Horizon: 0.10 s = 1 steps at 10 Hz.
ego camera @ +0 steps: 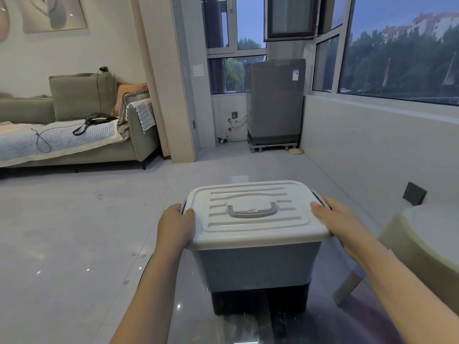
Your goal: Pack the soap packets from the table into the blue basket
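White plastic lid [255, 212] under both my hands: my left hand [175, 225] curls over its left edge, thumb on top, and my right hand [340, 219] clasps the right edge likewise, both forearms reaching in from below. One box [258, 264], bluish-grey and matt, tapers downward and stands on a glossy glass table [248, 328]. The lid is ribbed, with one grey handle [252, 211] lying flat at its middle. I see no soap packets. Beyond lie a pale tiled floor [74, 232], one sofa [74, 125] and one grey washing machine [275, 100].

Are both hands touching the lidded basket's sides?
Touching. The head view shows the left hand and right hand gripping the basket under its lid rim.
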### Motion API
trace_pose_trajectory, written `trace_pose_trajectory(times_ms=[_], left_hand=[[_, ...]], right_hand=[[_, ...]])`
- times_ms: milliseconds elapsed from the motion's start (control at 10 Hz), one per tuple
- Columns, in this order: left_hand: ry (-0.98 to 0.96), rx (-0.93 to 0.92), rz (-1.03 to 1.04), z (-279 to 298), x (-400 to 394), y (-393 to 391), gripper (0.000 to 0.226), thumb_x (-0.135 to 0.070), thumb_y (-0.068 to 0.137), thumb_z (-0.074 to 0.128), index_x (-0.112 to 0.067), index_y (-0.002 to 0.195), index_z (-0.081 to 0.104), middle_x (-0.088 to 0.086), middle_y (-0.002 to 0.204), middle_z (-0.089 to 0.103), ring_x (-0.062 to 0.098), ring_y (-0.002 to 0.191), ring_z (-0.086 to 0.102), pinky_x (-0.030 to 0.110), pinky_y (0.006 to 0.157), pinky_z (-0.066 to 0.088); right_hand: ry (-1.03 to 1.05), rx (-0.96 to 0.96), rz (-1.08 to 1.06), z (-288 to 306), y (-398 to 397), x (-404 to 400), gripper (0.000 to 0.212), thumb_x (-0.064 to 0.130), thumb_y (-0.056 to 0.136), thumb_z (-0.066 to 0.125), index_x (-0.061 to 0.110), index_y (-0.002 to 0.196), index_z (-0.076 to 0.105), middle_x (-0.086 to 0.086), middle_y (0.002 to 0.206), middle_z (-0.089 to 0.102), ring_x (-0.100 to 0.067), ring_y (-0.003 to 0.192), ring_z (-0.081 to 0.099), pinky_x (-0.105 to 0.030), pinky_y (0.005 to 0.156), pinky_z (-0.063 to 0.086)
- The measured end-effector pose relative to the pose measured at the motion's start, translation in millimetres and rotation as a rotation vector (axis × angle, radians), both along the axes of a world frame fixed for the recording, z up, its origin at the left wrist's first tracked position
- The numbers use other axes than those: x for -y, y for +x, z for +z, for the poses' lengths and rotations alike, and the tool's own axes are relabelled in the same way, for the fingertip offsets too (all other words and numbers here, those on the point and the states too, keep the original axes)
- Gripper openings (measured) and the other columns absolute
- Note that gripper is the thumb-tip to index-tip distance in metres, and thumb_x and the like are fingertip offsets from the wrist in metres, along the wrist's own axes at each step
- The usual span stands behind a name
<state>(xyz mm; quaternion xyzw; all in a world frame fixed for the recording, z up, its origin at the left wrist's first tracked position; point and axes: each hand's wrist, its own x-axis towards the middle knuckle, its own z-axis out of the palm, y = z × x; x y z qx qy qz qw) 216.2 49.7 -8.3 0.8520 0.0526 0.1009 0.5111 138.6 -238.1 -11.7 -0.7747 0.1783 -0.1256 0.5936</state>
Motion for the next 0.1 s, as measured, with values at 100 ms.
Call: trace_pose_trajectory(times_ms=[100], left_hand=[[0.126,0.055,0.05,6.9,6.9,-8.0,0.049,-0.027,0.093,0.044,-0.008,0.138,0.043,0.012,0.142,0.048,0.03,0.129,0.044,0.038,0.105,0.035]], right_hand=[[-0.135,0.099,-0.142,15.3,-9.1,-5.9,0.056,0.032,0.091,0.051,0.021,0.143,0.032,-0.005,0.147,0.039,-0.023,0.13,0.04,-0.039,0.105,0.033]])
